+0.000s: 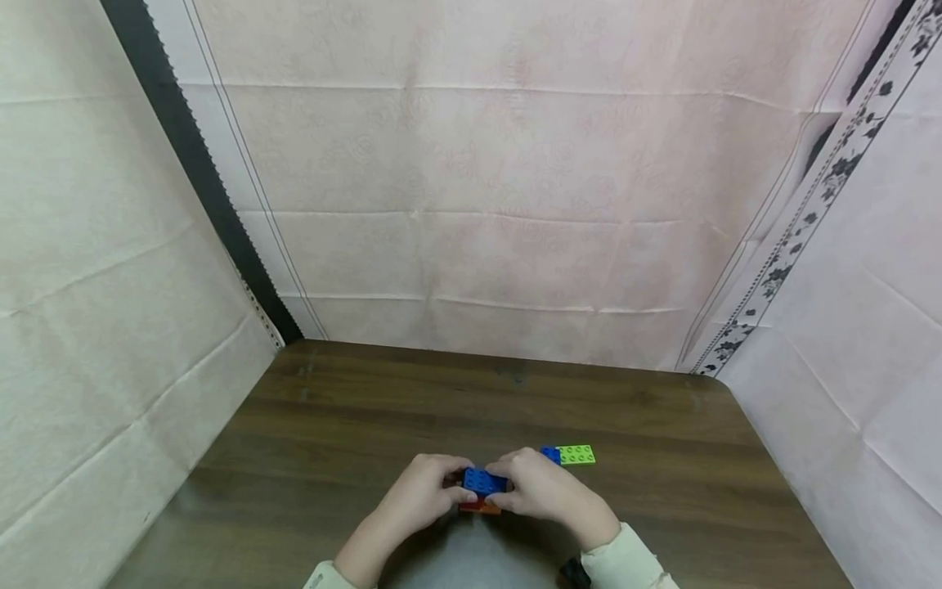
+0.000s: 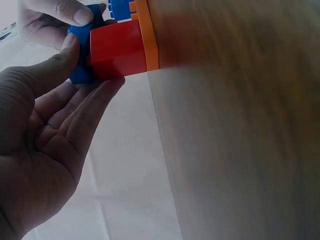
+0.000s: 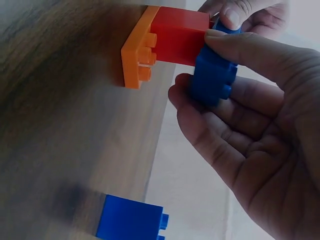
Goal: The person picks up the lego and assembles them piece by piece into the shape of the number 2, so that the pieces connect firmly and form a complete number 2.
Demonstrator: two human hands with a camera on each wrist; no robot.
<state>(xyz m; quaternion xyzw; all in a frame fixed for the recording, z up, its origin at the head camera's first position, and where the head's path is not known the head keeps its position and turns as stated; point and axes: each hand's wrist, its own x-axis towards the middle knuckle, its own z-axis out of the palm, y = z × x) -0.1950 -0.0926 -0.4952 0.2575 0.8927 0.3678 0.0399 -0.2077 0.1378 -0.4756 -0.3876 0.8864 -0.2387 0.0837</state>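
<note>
A blue toy building brick (image 1: pixel 484 481) is held between both hands near the front of the table. My left hand (image 1: pixel 421 495) grips its left end, thumb on the near side and fingers beyond. At the other end, my right hand (image 1: pixel 546 495) pinches it between thumb and fingers. The blue brick sits at the top of a red brick (image 2: pixel 120 47), which stands on an orange studded plate (image 3: pixel 131 57). In the right wrist view, studs show on the plate beside the red brick. The orange plate rests against the tabletop.
Behind my right hand, a lime-green studded plate (image 1: pixel 576 455) lies on the wooden table (image 1: pixel 353 409), with a second blue brick (image 1: pixel 550 454) at its left end. Pale cloth (image 1: pixel 515 204) hangs behind the table and along both sides.
</note>
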